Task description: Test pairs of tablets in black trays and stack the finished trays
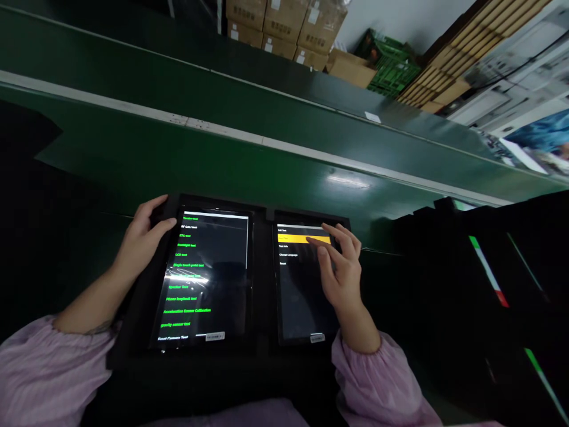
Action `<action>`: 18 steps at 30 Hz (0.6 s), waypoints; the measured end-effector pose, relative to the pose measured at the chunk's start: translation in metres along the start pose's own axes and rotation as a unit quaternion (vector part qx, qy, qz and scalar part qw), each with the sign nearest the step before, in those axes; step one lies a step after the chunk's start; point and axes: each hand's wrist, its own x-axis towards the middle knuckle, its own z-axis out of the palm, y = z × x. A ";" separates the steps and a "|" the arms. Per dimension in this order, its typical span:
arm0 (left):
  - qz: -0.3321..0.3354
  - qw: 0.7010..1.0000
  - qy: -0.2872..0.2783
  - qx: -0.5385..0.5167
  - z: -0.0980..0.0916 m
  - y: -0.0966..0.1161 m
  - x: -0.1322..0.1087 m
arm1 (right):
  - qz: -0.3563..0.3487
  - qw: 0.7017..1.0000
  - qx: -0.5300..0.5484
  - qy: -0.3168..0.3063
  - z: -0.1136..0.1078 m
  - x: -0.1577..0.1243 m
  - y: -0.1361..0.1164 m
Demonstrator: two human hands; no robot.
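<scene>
Two tablets lie side by side in a black tray (262, 284). The left tablet (222, 255) shows a list of test names, most in green and a few in white. On the right tablet (300, 302) is a short menu with one row lit yellow. My left hand (144, 237) rests on the tray's upper left corner, thumb toward the left tablet's edge and fingers partly hidden behind the rim. Over the right tablet is my right hand (342, 264), its index fingertip at the yellow row and the other fingers loosely bent, holding nothing.
Green work surface (222, 160) stretches beyond the tray, crossed by a pale rail (262, 141). Dark trays with lit screen edges (489, 273) stand at the right. Further back are stacked cartons (284, 24) and a green crate (391, 65).
</scene>
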 end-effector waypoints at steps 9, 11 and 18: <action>-0.021 0.999 0.003 -0.044 -0.003 0.002 -0.015 | -0.009 0.999 0.039 -0.012 -0.002 0.001 -0.003; -0.022 0.999 -0.003 -0.042 -0.003 0.002 -0.013 | -0.015 0.999 0.042 -0.021 -0.003 0.001 -0.005; -0.012 0.999 -0.032 -0.030 -0.005 -0.007 -0.009 | -0.048 0.997 0.040 -0.054 -0.004 0.002 -0.007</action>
